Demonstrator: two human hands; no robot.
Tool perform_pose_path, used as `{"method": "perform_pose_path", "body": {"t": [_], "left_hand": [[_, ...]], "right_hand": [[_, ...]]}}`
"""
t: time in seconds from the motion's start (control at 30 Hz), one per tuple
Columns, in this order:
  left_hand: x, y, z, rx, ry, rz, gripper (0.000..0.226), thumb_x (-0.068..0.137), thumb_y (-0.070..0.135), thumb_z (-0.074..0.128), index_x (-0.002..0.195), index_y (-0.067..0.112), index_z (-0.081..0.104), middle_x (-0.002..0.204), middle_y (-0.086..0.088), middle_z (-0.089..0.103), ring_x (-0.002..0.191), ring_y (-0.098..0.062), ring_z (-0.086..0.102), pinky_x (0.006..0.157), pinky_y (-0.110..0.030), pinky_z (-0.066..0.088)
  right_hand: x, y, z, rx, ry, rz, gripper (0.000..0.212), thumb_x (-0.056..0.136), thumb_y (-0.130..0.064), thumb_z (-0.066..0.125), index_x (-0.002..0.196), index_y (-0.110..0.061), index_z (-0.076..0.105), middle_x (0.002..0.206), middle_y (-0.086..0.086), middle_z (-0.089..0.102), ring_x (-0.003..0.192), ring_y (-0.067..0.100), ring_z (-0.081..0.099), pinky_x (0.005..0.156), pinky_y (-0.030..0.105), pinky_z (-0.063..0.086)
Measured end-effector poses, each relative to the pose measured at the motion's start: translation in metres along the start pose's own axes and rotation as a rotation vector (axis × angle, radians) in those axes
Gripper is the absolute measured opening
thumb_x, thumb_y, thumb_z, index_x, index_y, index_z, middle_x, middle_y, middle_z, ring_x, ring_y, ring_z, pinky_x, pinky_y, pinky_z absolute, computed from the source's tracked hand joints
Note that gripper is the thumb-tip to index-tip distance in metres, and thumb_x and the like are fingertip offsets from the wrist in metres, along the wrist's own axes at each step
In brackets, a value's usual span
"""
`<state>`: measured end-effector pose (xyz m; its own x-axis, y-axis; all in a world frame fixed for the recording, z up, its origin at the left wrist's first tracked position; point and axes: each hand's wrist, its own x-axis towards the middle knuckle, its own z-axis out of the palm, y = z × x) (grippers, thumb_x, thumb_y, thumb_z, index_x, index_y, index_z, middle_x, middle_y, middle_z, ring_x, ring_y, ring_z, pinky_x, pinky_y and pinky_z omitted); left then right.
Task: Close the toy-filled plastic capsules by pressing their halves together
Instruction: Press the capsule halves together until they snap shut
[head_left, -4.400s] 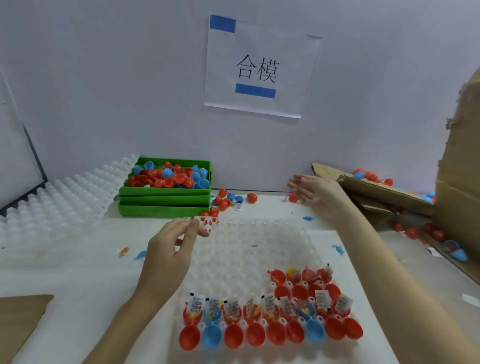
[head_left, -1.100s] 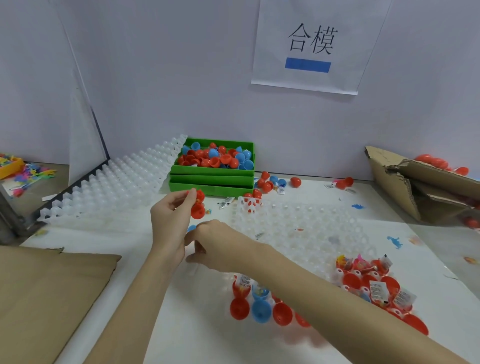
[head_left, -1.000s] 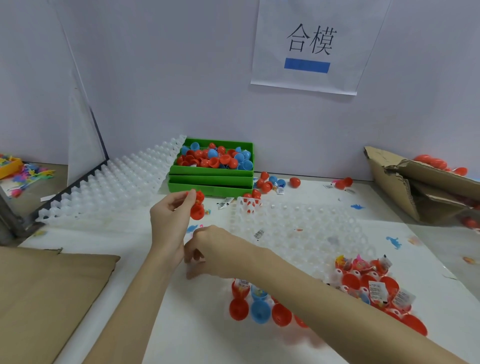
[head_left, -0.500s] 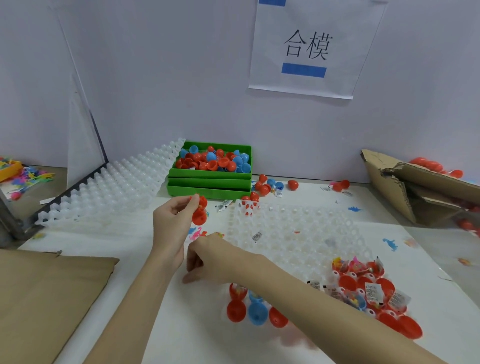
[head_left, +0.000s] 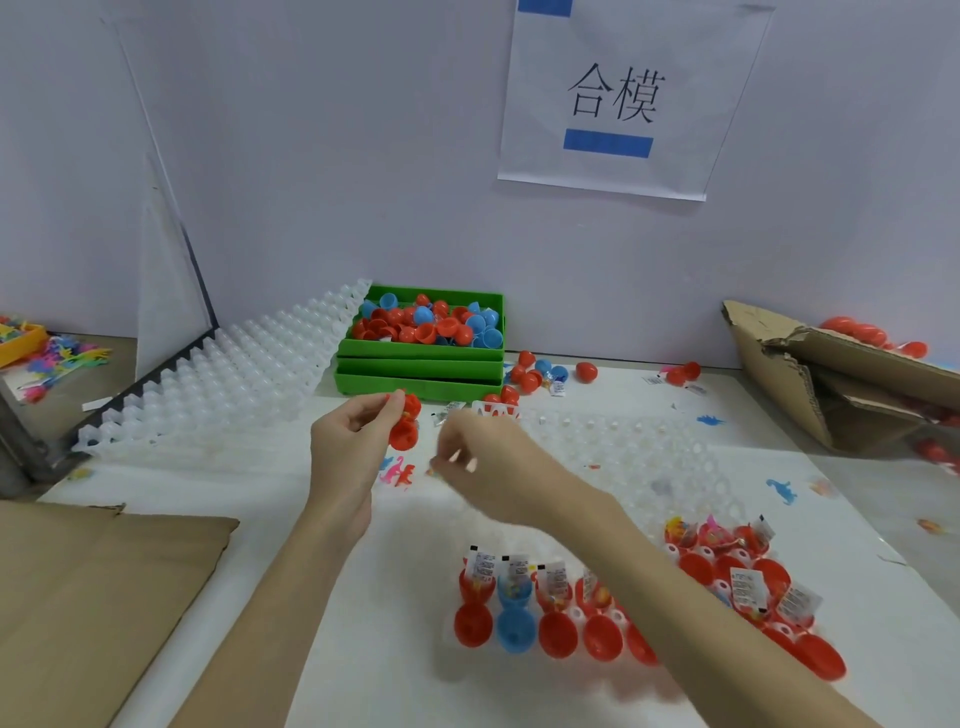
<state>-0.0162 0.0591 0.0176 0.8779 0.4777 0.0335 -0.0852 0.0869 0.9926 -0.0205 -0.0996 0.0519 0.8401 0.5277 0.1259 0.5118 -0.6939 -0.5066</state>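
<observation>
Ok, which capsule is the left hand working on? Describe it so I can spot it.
Find the green bin by the back wall. Just in front of it the left hand pinches an open red capsule, its halves hinged apart. Unlike the other capsules, it is lifted off the table.

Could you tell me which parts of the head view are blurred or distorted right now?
Head view: the right hand is smeared by motion blur; the left hand gripping the red capsule stays fairly sharp; wide-angle distortion tilts the wall sign.
</observation>
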Motion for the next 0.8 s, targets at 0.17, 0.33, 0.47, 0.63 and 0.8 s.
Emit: {"method": "perform_pose_path", "body": {"t": [0.17, 0.33, 0.47, 0.63, 0.8], "left_hand": [[-0.008, -0.001, 0.007, -0.011, -0.150, -0.041, 0.010, 0.096, 0.023, 0.074, 0.102, 0.017, 0.080, 0.099, -0.006, 0.080, 0.105, -0.025, 0.074, 0.097, -0.037, 0.057], [-0.022, -0.003, 0.020, 0.015, -0.320, -0.011, 0.013, 0.096, 0.020, 0.074, 0.104, 0.013, 0.082, 0.096, -0.006, 0.081, 0.094, -0.020, 0.074, 0.091, -0.033, 0.057], [-0.031, -0.003, 0.027, 0.071, -0.421, 0.047, 0.013, 0.095, 0.017, 0.074, 0.107, 0.017, 0.081, 0.093, -0.002, 0.081, 0.085, -0.011, 0.074, 0.078, -0.021, 0.056], [-0.041, -0.003, 0.033, 0.152, -0.495, 0.137, 0.018, 0.096, 0.014, 0.074, 0.111, 0.018, 0.081, 0.097, 0.002, 0.081, 0.087, -0.013, 0.075, 0.081, -0.022, 0.058], [-0.046, -0.006, 0.038, 0.243, -0.500, 0.236, 0.014, 0.093, 0.016, 0.077, 0.103, 0.024, 0.082, 0.094, 0.011, 0.080, 0.090, -0.010, 0.075, 0.076, -0.019, 0.058]], "right_hand": [[-0.040, 0.042, -0.025, 0.282, 0.302, 0.113, 0.011, 0.095, -0.020, 0.071, 0.086, -0.019, 0.066, 0.079, -0.006, 0.068, 0.068, 0.004, 0.060, 0.064, 0.018, 0.049], [-0.073, 0.066, -0.027, 0.516, 0.312, 0.208, 0.009, 0.089, -0.022, 0.081, 0.088, -0.015, 0.075, 0.071, -0.004, 0.073, 0.058, 0.002, 0.062, 0.058, 0.017, 0.050], [-0.076, 0.067, -0.031, 0.601, 0.491, 0.187, 0.017, 0.091, -0.020, 0.079, 0.106, -0.021, 0.074, 0.079, -0.001, 0.075, 0.067, 0.010, 0.070, 0.065, 0.018, 0.056], [-0.074, 0.060, -0.025, 0.612, 0.588, 0.136, 0.003, 0.096, -0.017, 0.073, 0.095, -0.018, 0.074, 0.083, -0.002, 0.074, 0.075, 0.015, 0.070, 0.066, 0.022, 0.057], [-0.070, 0.053, -0.011, 0.532, 0.597, 0.073, 0.006, 0.101, -0.014, 0.065, 0.097, -0.019, 0.065, 0.085, -0.006, 0.069, 0.077, 0.013, 0.069, 0.068, 0.019, 0.054]]}}
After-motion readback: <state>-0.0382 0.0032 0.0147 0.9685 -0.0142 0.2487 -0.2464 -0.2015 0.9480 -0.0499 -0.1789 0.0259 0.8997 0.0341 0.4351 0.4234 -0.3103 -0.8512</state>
